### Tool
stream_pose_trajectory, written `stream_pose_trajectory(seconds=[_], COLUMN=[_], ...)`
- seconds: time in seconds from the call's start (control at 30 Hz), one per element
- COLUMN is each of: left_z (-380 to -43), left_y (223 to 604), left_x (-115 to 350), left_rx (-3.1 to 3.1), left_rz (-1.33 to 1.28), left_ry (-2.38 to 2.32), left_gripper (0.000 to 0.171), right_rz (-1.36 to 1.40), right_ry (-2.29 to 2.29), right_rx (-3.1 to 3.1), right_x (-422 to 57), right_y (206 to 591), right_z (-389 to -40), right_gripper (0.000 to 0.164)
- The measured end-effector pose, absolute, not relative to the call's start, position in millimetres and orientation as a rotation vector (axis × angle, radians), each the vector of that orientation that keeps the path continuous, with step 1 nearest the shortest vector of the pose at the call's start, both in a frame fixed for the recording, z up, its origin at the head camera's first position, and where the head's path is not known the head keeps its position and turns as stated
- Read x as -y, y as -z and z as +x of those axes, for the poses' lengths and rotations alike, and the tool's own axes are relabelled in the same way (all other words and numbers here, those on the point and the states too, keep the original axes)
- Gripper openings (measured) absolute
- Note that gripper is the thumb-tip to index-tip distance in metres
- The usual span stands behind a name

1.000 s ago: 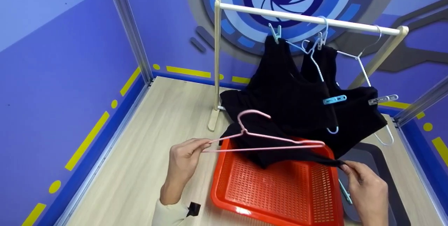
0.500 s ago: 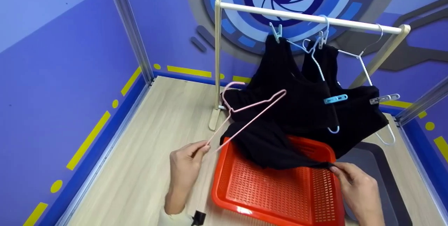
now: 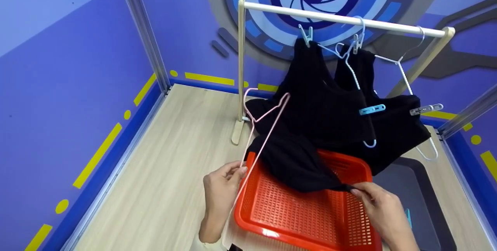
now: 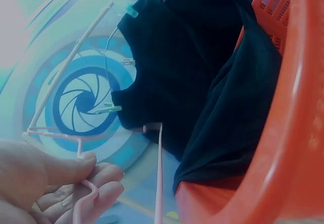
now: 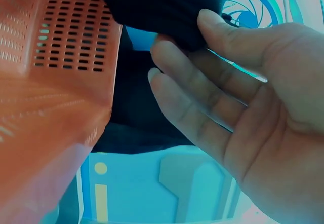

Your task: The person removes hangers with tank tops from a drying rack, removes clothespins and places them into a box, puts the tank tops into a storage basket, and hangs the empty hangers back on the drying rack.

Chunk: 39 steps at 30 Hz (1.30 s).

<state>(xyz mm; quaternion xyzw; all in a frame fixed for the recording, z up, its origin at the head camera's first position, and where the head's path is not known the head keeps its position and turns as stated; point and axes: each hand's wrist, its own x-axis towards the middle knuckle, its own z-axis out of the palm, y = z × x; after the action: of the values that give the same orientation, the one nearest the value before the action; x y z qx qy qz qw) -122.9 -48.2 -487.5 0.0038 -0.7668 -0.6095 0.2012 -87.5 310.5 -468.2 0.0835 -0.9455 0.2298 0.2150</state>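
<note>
My left hand (image 3: 223, 190) pinches a pink clothes hanger (image 3: 253, 120) near one end, thumb against fingers. The hanger stands tilted, hook up and away from me, at the left side of a red basket (image 3: 299, 214). A black garment (image 3: 295, 165) drapes over the basket's far left part. My right hand (image 3: 384, 208) pinches its near corner between thumb and fingers above the basket's right side. In the right wrist view, black fabric (image 5: 157, 6) is folded between the thumb and fingers. The left wrist view shows the hanger wire (image 4: 160, 178) running beside the cloth.
Behind the basket stands a rack with a white rail (image 3: 388, 26). Two black tops hang there, the front one (image 3: 330, 107) on a blue hanger, with clothespins such as a blue one (image 3: 372, 109). A dark grey tray (image 3: 411, 181) lies right, with a teal clothespin (image 3: 408, 218).
The pink hanger has swung from nearly level over the basket to a steep tilt at its left. My left hand moved slightly right; my right hand drew the garment's corner left and slightly down.
</note>
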Motion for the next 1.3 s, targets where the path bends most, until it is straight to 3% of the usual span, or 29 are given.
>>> stream_pose_trajectory(seconds=[0.43,0.67,0.97,1.3], left_z=[-120.6,-120.7,-120.5,-119.0], left_y=[495.2,496.2,496.9,498.9], left_x=[42.2,42.3,42.0,42.4], left_rx=[2.119,2.124,2.147,2.127], left_rz=[0.111,0.105,0.124,0.114], left_ry=[1.887,1.861,1.848,1.868], left_gripper=[0.015,0.015,0.014,0.015], right_rz=[0.187,0.263,0.539,0.629], right_ry=[-0.746,-0.853,-0.703,-0.588], right_rx=[2.89,2.962,2.739,2.516], right_x=[-295.0,-272.7,-229.0,-191.8], right_y=[463.5,450.9,454.2,491.8], right_z=[-91.4,-104.8,-151.6,-209.3], right_gripper=[0.01,0.015,0.025,0.045])
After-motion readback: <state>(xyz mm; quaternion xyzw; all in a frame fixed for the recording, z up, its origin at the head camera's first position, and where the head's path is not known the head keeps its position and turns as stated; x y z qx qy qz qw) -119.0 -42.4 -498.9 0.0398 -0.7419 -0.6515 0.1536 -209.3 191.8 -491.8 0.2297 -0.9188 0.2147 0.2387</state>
